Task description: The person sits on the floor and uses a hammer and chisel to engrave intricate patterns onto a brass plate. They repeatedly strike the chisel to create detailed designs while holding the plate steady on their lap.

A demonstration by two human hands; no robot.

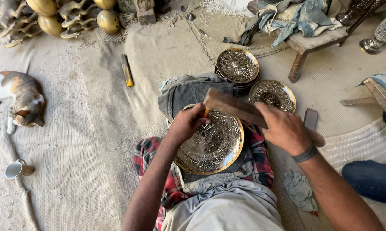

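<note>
An engraved brass plate (216,147) rests tilted on my lap, over checked cloth. My left hand (186,124) is closed around a small chisel with an orange tip (206,112), its point set against the plate's upper rim. My right hand (282,128) grips a wooden mallet (231,105) by its handle; the head hangs just above the chisel. A dark band circles my right wrist.
A stack of engraved plates (237,65) and a single plate (273,95) lie beyond my lap. A cat (20,98) lies at left, a white cup (15,169) near it. Brass figures (60,17) stand at top left, a wooden stool (308,40) at top right. Another person's blue-trousered leg (372,179) shows at right.
</note>
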